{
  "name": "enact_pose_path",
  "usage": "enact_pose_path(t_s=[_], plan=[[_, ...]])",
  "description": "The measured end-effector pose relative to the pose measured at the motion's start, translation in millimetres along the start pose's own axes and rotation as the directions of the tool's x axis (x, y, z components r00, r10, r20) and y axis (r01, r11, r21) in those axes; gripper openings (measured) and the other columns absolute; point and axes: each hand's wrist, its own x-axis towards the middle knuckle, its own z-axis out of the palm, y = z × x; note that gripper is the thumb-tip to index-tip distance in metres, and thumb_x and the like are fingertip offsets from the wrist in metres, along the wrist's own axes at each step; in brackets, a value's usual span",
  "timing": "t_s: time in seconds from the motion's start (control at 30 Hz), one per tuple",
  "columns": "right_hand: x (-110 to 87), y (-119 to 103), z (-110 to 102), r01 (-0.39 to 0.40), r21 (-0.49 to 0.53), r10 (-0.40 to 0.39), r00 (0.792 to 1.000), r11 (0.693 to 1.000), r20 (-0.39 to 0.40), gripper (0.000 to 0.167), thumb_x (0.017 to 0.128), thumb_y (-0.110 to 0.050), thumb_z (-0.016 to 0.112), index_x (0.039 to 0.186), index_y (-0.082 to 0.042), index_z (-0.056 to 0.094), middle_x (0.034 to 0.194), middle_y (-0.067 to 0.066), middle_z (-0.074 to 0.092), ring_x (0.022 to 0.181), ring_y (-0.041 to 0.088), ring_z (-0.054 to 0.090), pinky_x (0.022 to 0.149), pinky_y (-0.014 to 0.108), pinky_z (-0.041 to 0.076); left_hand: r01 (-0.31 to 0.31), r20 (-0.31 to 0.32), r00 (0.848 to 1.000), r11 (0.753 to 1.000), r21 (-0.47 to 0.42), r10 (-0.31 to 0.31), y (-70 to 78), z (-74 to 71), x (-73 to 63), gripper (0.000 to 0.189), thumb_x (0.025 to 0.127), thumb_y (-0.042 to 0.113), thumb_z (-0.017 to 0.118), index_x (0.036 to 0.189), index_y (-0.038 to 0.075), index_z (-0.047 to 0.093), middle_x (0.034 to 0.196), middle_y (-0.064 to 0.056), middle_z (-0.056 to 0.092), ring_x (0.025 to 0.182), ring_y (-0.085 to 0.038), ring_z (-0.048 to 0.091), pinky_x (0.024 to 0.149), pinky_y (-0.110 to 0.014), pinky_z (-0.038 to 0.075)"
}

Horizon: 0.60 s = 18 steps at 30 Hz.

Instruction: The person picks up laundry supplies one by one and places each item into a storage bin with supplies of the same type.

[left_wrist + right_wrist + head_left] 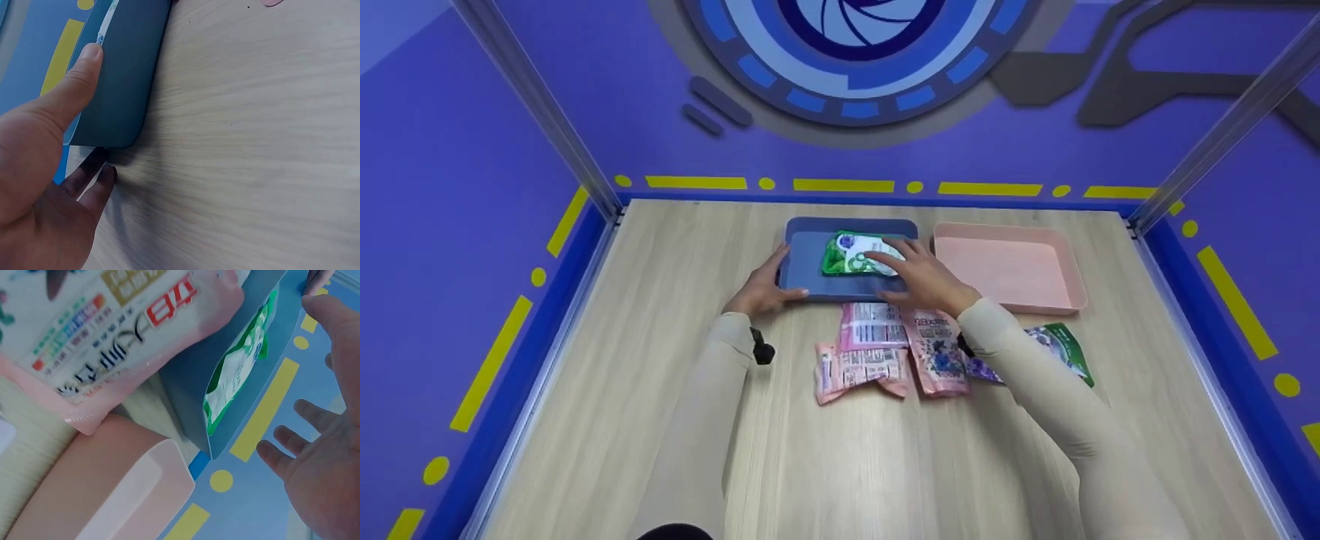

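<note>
Blue walls [420,187] enclose one table [585,360]. Left wrist view shows one blue tray [129,67], omitting the pink tray [1005,262]. Left hand [765,289], thumb and fingers apart, touches the blue tray; right hand [926,277], fingers spread, is over one green packet [851,257] inside. Head view alone shows three pink packets [937,352].

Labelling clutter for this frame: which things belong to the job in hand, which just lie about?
In the job: left hand, right hand, blue tray, green-and-white packet.

Apparently just lying about: pink tray, pink packets, dark-green packet.
</note>
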Motion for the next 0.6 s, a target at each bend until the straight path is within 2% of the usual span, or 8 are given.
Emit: enact_pose_path(t_s=[0.13, 0.4, 0.6], plan=[[-4.0, -5.8, 0.4, -0.006, -0.005, 0.006, 1.000, 1.000, 0.016, 0.078, 0.093, -0.042, 0.076, 0.159, -0.032, 0.038, 0.165, 0.013, 0.029, 0.142, 0.041, 0.036, 0.109, 0.063, 0.042, -0.017, 0.001, 1.000, 1.000, 0.005, 0.017, -0.6, -0.9, 0.9, 0.105, 0.090, 0.029, 0.082, 0.167, 0.018, 0.012, 0.173, -0.001, 0.003, 0.158, -0.026, 0.008, 0.127, -0.045, 0.015], [-13.1, -14.8, 4.0, 0.017, 0.010, -0.017, 1.000, 1.000, 0.021, 0.076, 0.094, -0.043, 0.074, 0.160, -0.033, 0.038, 0.167, 0.009, 0.028, 0.143, 0.038, 0.036, 0.108, 0.061, 0.045, 0.002, 0.012, 1.000, 1.000, -0.022, -0.002, 0.4, -0.5, -0.1, 0.105, 0.089, 0.029, 0.083, 0.167, 0.020, 0.012, 0.173, 0.000, 0.003, 0.158, -0.026, 0.007, 0.127, -0.047, 0.015], [-19.8, -21.5, 9.3, 0.034, 0.025, -0.035, 0.999, 0.999, 0.039, 0.079, 0.094, -0.045, 0.074, 0.161, -0.037, 0.033, 0.167, 0.007, 0.027, 0.145, 0.036, 0.034, 0.106, 0.060, 0.046, -0.021, 0.007, 1.000, 1.000, -0.017, 0.021, 0.2, -1.5, -0.8, 0.106, 0.089, 0.030, 0.083, 0.167, 0.018, 0.013, 0.173, -0.002, 0.004, 0.158, -0.026, 0.008, 0.127, -0.045, 0.014]])
